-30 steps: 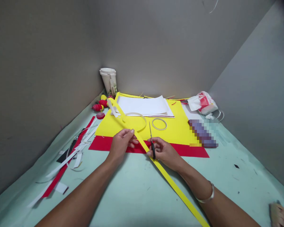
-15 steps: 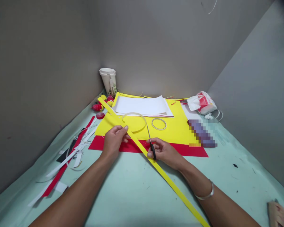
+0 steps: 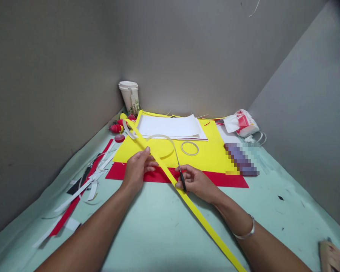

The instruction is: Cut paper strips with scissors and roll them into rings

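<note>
A long yellow paper strip [image 3: 206,223] runs diagonally from the far left to the near right edge. My left hand [image 3: 138,170] pinches it near its far part, thumb on top. At its far end a pale curl [image 3: 128,130] stands out beside the yellow. My right hand [image 3: 197,183] holds small scissors [image 3: 183,179] by their black handle, with the blades pointing away; its fingers also touch the strip. Beyond the hands, a thin pale looped strip [image 3: 161,136] and a narrow roll of tape [image 3: 190,148] lie on a yellow sheet [image 3: 212,151].
White sheets [image 3: 167,125] and a red sheet [image 3: 215,179] lie with the yellow one. Red, white and black offcuts [image 3: 70,211] are at left. A lidded paper cup [image 3: 129,96] stands in the corner. Tissues [image 3: 245,122] and a blurred-out object [image 3: 240,159] are at right.
The yellow strip's far end has bent over, and a pale curl now shows there. My left hand's thumb has shifted slightly up and left. The right hand stays nearly still.
</note>
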Demonstrator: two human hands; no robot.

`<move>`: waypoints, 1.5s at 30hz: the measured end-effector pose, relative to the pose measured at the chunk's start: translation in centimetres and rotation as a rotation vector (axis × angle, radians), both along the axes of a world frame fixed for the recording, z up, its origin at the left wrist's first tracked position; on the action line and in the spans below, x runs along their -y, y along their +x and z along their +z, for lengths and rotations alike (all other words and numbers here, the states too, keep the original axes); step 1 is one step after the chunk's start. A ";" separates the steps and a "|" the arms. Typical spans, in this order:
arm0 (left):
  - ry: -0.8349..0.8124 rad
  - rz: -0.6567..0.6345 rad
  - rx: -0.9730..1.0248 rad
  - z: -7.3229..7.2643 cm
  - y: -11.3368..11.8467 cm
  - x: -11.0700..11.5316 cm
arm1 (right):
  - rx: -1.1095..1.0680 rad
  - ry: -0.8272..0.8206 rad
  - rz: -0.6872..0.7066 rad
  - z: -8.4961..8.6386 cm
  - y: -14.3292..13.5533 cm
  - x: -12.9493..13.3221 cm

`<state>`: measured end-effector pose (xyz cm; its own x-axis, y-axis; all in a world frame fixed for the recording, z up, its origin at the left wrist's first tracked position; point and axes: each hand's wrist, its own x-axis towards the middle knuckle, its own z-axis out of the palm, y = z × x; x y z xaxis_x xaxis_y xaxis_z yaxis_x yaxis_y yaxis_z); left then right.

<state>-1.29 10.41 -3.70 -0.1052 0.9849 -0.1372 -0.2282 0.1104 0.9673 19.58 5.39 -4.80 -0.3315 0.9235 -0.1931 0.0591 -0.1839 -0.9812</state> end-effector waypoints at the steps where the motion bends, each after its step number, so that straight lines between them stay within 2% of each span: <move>1: -0.012 -0.063 0.003 0.0 0.3 0.3 | -0.015 -0.001 -0.023 0.0 0.0 -0.1; 6: -0.034 -0.416 -0.139 0.3 2.2 2.2 | -0.057 0.010 -0.132 0.1 0.0 -0.4; 8: -0.029 -0.472 -0.191 0.3 2.7 2.6 | -0.061 0.003 -0.137 0.3 0.0 -0.4; 12: -0.018 -0.414 -0.182 0.0 2.5 2.3 | -0.059 -0.022 -0.100 0.3 -0.1 -0.3; 17: -0.016 -0.280 -0.131 -0.3 1.5 1.2 | -0.052 -0.005 -0.045 -0.3 0.1 -0.2; 20: -0.012 -0.242 -0.117 -0.5 1.2 0.9 | -0.044 0.006 -0.034 -0.6 0.2 -0.3; 25: -0.009 -0.256 -0.113 -0.3 1.3 1.1 | -0.028 0.007 -0.048 -0.4 0.1 -0.2; 31: 0.002 -0.441 -0.241 0.0 1.8 1.7 | -0.036 -0.002 -0.075 -0.2 0.0 -0.3; 39: -0.044 -0.269 -0.173 -0.5 1.4 0.9 | -0.024 -0.001 -0.029 -0.4 0.3 -0.3; 45: -0.041 -0.210 -0.146 -0.4 1.2 0.6 | -0.019 -0.014 -0.038 -0.3 0.4 -0.3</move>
